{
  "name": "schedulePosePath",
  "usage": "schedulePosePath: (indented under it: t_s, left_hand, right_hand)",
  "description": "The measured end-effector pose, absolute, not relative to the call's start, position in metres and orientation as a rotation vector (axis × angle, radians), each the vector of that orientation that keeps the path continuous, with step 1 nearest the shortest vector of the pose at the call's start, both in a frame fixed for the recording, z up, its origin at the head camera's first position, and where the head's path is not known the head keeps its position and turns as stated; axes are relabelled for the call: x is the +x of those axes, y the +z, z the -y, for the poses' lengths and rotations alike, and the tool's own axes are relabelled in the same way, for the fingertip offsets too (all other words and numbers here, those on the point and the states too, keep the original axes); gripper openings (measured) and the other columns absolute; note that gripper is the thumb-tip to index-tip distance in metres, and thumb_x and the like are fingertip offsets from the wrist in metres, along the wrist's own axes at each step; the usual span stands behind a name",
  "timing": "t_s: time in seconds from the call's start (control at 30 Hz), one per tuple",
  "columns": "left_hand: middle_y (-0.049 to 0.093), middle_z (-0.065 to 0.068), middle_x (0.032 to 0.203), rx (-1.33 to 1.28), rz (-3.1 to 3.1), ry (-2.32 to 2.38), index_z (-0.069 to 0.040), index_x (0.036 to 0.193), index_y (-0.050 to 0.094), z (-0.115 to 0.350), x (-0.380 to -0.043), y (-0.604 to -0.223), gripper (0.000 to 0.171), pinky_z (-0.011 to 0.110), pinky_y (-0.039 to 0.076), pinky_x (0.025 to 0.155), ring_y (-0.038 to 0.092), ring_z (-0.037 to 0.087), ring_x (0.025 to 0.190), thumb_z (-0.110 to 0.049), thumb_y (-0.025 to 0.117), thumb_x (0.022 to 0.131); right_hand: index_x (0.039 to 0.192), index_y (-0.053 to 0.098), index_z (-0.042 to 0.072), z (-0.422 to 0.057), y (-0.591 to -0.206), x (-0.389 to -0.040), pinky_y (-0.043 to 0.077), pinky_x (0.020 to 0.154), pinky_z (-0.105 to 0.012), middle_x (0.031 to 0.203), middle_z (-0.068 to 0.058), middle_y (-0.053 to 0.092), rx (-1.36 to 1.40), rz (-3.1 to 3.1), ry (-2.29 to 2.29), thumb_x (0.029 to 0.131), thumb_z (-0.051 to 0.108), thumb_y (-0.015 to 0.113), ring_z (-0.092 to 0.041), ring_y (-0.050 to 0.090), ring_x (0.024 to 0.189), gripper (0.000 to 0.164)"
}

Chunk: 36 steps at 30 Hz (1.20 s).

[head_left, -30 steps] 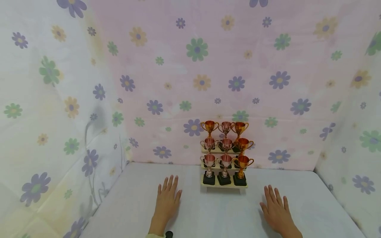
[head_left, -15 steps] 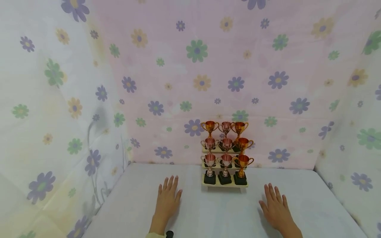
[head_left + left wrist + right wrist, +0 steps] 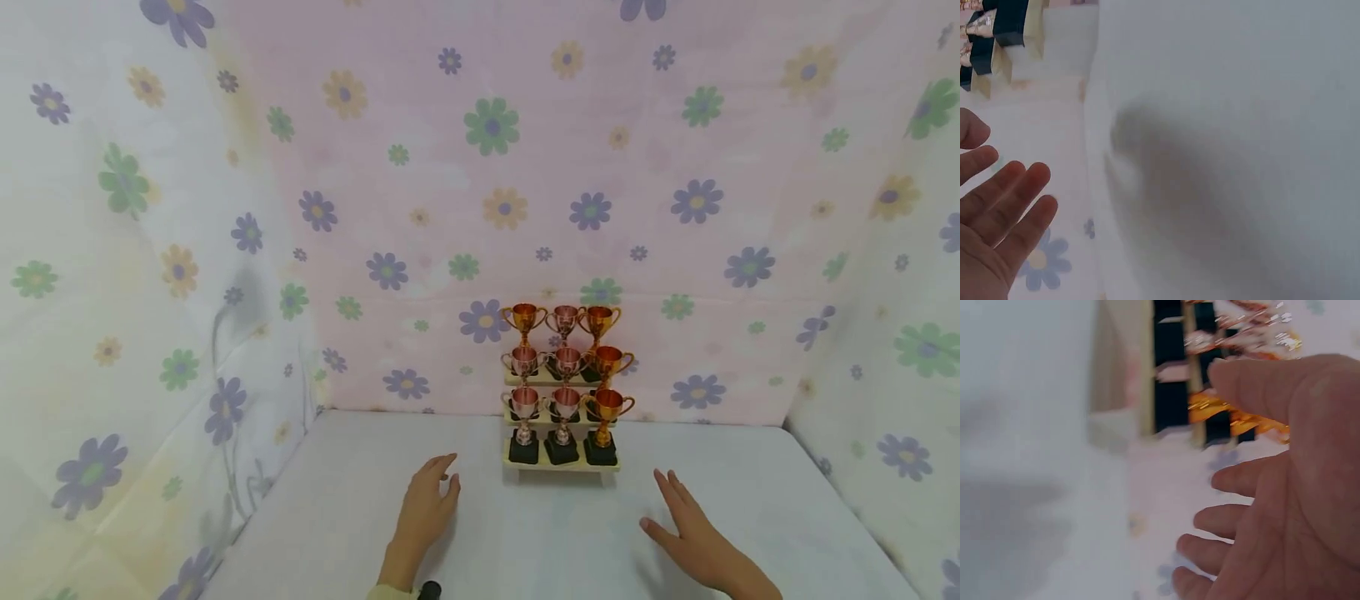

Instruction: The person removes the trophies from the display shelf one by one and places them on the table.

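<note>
Small trophy cups with black bases stand upright in three rows on a pale stepped rack [image 3: 561,467]. Its lowest step bears two rose-coloured trophies [image 3: 524,406] and a gold trophy [image 3: 608,406] at the right; the top step has a gold, a rose and a gold one. To the front left of the rack is my left hand [image 3: 426,510], its fingers loosely bent and holding nothing. My right hand [image 3: 696,540] is at the front right, turned thumb up, with fingers extended and apart from the trophies. In the right wrist view its thumb overlaps some trophies.
A white-covered table [image 3: 540,542] lies under the rack. Flower-printed cloth walls [image 3: 420,167] close off the back and both sides. Beside my left wrist is a small black object [image 3: 430,590], partly cut off by the frame.
Both hands were flat, palms down. Now the left fingers have bent and drawn in, and the right hand has rolled thumb up. The trophies stay in place; the view shifts slightly.
</note>
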State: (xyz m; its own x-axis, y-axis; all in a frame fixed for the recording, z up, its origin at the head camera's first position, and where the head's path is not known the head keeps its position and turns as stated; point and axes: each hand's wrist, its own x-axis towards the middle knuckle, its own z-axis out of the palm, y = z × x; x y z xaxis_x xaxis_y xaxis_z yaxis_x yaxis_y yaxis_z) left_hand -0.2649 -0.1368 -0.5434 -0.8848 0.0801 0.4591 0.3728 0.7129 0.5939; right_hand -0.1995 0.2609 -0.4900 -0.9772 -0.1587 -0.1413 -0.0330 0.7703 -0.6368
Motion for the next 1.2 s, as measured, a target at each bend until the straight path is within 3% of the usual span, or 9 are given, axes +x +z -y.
schedulePosePath:
  t_s: [0.07,0.17,0.4,0.53,0.67,0.77,0.87,1.0,1.2]
  left_hand:
    - [0.069,0.021,0.119,-0.365,2.473,-1.146,0.004,0.125,0.066,0.131,-0.268,-0.545,0.033,0.034,0.061,0.075,0.070,0.025,0.089,-0.002,0.066,0.093]
    - [0.070,0.025,0.114,-0.356,2.442,-1.403,0.009,0.125,0.064,0.120,-0.272,-0.546,0.033,0.024,0.060,0.071,0.070,0.025,0.086,-0.002,0.066,0.094]
    - [0.065,0.036,0.117,-0.174,2.316,-2.096,0.020,0.133,0.051,0.100,-0.285,-0.545,0.045,0.038,0.064,0.082,0.071,0.037,0.098,-0.009,0.061,0.100]
    - [0.063,0.037,0.119,-0.065,2.221,-2.338,0.022,0.135,0.047,0.093,-0.293,-0.546,0.047,0.039,0.063,0.087,0.072,0.029,0.097,-0.008,0.058,0.101]
    - [0.069,0.029,0.112,-0.007,2.124,-2.506,0.023,0.135,0.047,0.086,-0.300,-0.548,0.047,0.031,0.063,0.086,0.071,0.018,0.093,-0.007,0.058,0.101]
    - [0.071,0.019,0.110,0.041,2.057,-2.587,0.021,0.133,0.051,0.079,-0.303,-0.547,0.045,0.030,0.061,0.089,0.070,0.014,0.093,-0.008,0.059,0.100]
    - [0.071,0.015,0.110,0.109,2.008,-2.614,0.020,0.131,0.054,0.071,-0.304,-0.545,0.043,0.033,0.060,0.093,0.069,0.013,0.093,-0.010,0.060,0.100]
    - [0.071,0.018,0.113,0.185,1.922,-2.634,0.021,0.130,0.054,0.063,-0.306,-0.548,0.043,0.036,0.059,0.096,0.069,0.013,0.093,-0.007,0.062,0.099]
    - [0.067,0.026,0.121,0.264,1.841,-2.620,0.021,0.131,0.053,0.054,-0.303,-0.552,0.043,0.037,0.059,0.096,0.068,0.014,0.094,-0.003,0.062,0.097]
  right_hand:
    - [0.158,0.009,-0.008,-0.256,-0.477,-0.198,0.016,0.113,-0.078,0.161,-0.040,0.002,-0.173,-2.752,-1.038,0.100,0.043,0.062,-0.061,0.005,0.146,0.094]
    - [0.159,0.006,-0.007,-0.250,-0.463,-0.198,0.020,0.114,-0.075,0.163,-0.037,0.006,-0.197,-2.790,-1.116,0.099,0.043,0.063,-0.059,0.011,0.147,0.097]
    - [0.160,0.009,-0.003,-0.241,-0.464,-0.229,0.030,0.110,-0.076,0.160,-0.033,0.022,-0.291,-3.061,-1.459,0.100,0.025,0.066,-0.055,0.032,0.140,0.087]
    - [0.158,0.019,-0.001,-0.235,-0.476,-0.259,0.036,0.109,-0.071,0.154,-0.029,0.033,-0.278,-3.186,-1.588,0.098,0.021,0.070,-0.048,0.040,0.133,0.082]
    - [0.155,0.027,0.000,-0.229,-0.486,-0.280,0.040,0.106,-0.064,0.146,-0.026,0.041,-0.296,-3.209,-1.697,0.094,0.018,0.074,-0.043,0.046,0.127,0.079]
    - [0.152,0.034,0.000,-0.225,-0.486,-0.291,0.044,0.105,-0.058,0.142,-0.025,0.046,-0.323,-3.161,-1.800,0.092,0.015,0.077,-0.039,0.050,0.122,0.076]
    - [0.150,0.039,0.002,-0.223,-0.482,-0.298,0.050,0.104,-0.032,0.140,-0.021,0.051,-0.324,-3.072,-1.886,0.093,0.015,0.076,-0.031,0.054,0.119,0.069]
    - [0.147,0.042,-0.001,-0.222,-0.478,-0.306,0.045,0.094,-0.005,0.139,-0.021,0.053,-0.344,-2.946,-1.962,0.095,0.009,0.072,-0.015,0.055,0.111,0.061]
    - [0.143,0.049,-0.005,-0.222,-0.479,-0.317,0.052,0.086,-0.009,0.134,-0.026,0.057,-0.363,-2.846,-2.065,0.091,0.004,0.075,0.000,0.057,0.097,0.058]
